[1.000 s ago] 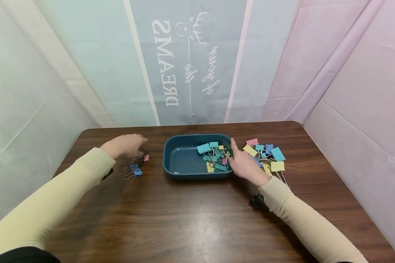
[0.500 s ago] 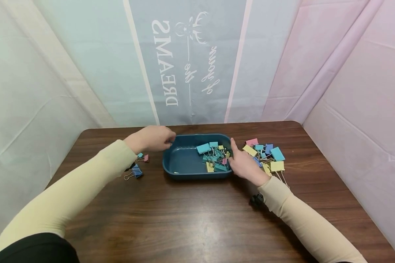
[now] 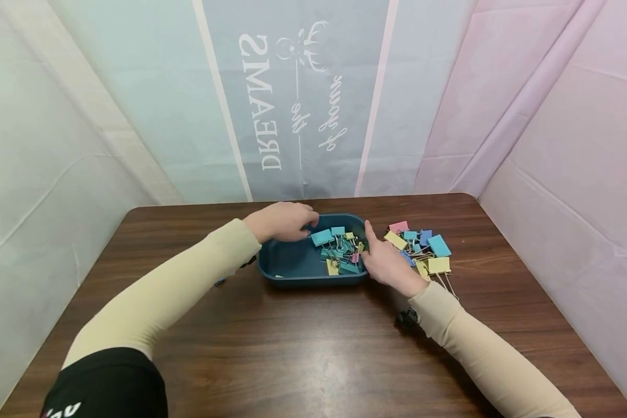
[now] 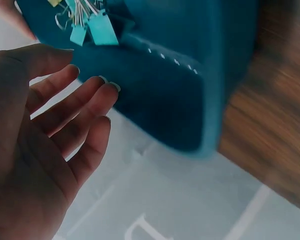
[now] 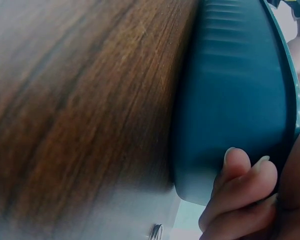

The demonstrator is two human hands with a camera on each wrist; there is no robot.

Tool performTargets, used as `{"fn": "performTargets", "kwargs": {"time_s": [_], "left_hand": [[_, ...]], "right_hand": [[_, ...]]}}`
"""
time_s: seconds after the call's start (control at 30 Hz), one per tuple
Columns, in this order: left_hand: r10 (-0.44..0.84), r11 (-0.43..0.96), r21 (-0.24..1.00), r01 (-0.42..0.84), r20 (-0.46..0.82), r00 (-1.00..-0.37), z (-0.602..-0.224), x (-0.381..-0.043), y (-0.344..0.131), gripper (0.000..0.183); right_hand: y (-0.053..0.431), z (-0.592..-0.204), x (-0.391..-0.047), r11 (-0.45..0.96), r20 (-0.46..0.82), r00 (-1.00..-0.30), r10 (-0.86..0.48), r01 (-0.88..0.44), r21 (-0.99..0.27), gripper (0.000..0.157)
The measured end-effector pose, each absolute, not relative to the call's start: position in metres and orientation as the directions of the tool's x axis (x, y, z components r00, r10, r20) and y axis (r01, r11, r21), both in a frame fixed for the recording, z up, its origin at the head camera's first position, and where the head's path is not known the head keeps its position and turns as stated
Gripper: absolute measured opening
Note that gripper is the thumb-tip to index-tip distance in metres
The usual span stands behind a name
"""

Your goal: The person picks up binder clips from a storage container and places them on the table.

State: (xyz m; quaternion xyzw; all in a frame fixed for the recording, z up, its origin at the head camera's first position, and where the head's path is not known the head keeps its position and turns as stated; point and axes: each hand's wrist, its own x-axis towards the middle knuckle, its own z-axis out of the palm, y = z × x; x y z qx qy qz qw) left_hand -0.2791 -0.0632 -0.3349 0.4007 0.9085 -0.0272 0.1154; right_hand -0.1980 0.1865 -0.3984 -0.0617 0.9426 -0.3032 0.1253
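A dark teal plastic box (image 3: 313, 281) stands on the table, with several binder clips (image 3: 321, 237) gathered in its right half, mostly teal with some yellow and pink. My left hand (image 3: 284, 222) hovers over the box's far rim, left of those clips. In the left wrist view its fingers (image 4: 92, 105) are loosely bent and nothing shows between them. At the box's right end, my right hand (image 3: 392, 264) grips the rim, thumb over the inner side. Bent fingers (image 5: 240, 187) lie against the outer wall in the right wrist view.
Right of the box lies a loose pile of binder clips (image 3: 439, 245) in teal, yellow, blue and pink. A bit of a blue clip (image 3: 220, 281) shows beneath my left forearm, which hides that area. A fabric backdrop (image 3: 303, 116) rises behind the brown table (image 3: 303, 342).
My left hand has moved right from the clips on the left side to over the box. The left forearm now covers those clips. My right hand has stayed on the rim.
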Motion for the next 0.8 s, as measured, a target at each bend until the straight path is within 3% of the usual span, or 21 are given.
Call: {"fn": "performTargets", "kwargs": {"time_s": [0.23, 0.53, 0.8], "left_hand": [[0.738, 0.647, 0.028, 0.762, -0.274, -0.616, -0.351, -0.281, -0.037, 0.032], [0.716, 0.657, 0.013, 0.754, -0.326, -0.618, -0.358, -0.284, -0.025, 0.042], [0.683, 0.664, 0.054, 0.746, -0.451, -0.575, -0.356, -0.282, -0.026, 0.046]], "right_hand": [[0.185, -0.400, -0.198, 0.811, -0.198, -0.962, -0.189, -0.039, -0.584, 0.077], [0.185, -0.399, -0.199, 0.810, -0.189, -0.962, -0.196, -0.050, -0.584, 0.078], [0.186, -0.400, -0.200, 0.814, -0.174, -0.964, -0.200, -0.064, -0.578, 0.077]]}}
